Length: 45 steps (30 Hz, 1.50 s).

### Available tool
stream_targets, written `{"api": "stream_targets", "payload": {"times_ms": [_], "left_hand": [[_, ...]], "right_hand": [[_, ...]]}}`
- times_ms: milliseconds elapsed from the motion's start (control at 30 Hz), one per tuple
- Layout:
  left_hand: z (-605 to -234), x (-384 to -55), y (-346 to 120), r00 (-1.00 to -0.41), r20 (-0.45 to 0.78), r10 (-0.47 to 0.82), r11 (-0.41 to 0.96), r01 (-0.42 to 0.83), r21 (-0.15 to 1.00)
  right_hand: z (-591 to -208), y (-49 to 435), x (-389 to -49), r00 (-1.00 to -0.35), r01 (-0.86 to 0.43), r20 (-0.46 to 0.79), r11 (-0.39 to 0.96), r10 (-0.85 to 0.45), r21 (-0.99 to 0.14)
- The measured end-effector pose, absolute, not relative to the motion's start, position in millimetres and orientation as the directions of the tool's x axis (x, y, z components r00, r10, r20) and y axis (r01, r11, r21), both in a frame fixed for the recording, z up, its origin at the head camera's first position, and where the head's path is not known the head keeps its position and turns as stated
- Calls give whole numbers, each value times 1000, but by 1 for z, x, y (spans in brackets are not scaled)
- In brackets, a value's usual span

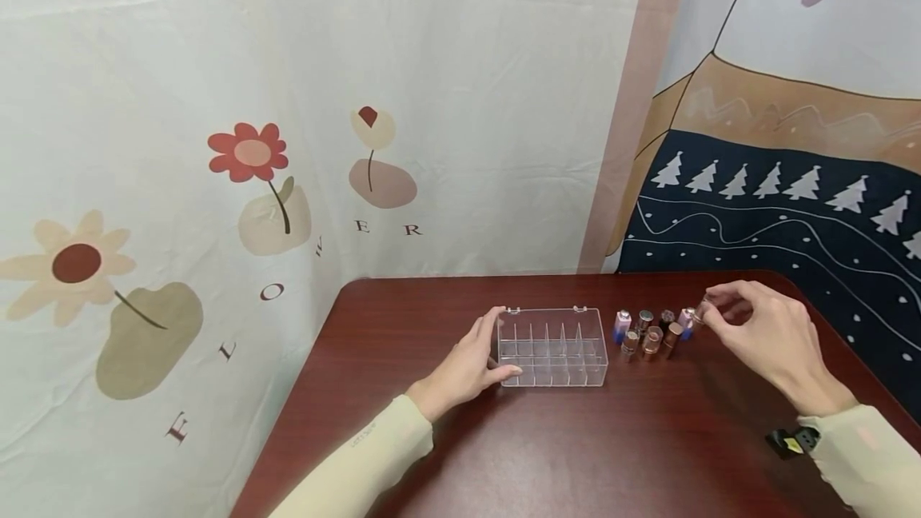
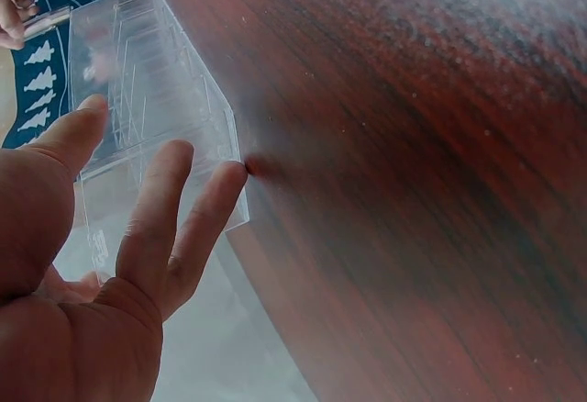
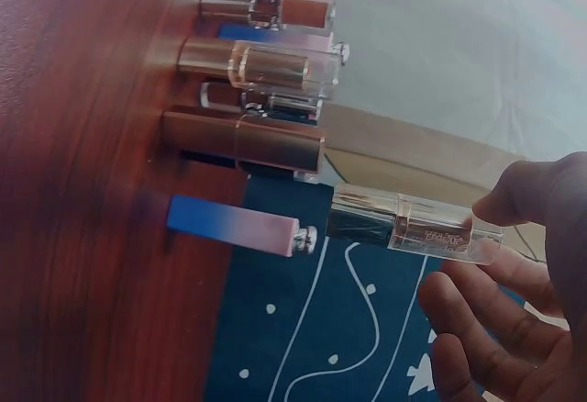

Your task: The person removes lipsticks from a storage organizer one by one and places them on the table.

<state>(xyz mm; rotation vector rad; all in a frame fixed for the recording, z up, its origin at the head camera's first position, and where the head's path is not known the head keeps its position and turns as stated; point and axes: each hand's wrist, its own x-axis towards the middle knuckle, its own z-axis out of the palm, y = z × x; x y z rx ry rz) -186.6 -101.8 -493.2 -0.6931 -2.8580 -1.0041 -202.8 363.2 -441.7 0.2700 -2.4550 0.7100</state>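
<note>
A clear plastic box (image 1: 554, 380) with thin dividers making rows of small compartments sits on the table. My left hand (image 1: 469, 358) rests at its left end, thumb by the front edge and fingers along the far side; in the left wrist view those fingers (image 2: 154, 214) look straight against the clear wall. Off to the right, my right hand (image 1: 773, 338) pinches a lipstick tube (image 3: 413, 223) by its clear cap, between thumb and fingertips. That tube is held above the table, beside a blue-and-pink lipstick (image 3: 234, 224) that stands upright.
Between box and right hand, several lipsticks stand in a cluster, among them a brown tube (image 1: 672, 340), a clear-capped one (image 1: 652, 342) and another blue-and-pink one (image 1: 622, 326). The dark red table (image 1: 547, 454) meets a printed cloth backdrop (image 1: 468, 102) behind.
</note>
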Motion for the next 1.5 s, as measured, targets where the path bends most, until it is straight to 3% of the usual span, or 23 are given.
{"api": "stream_targets", "payload": {"times_ms": [833, 1500], "left_hand": [[-493, -185, -102, -900, 171, 400, 684, 417, 598], [-494, -186, -102, -900, 166, 404, 692, 419, 588]], "right_hand": [[-465, 365, -207, -912, -264, 402, 863, -78, -431], [-474, 363, -209, -933, -254, 344, 865, -102, -432]]}}
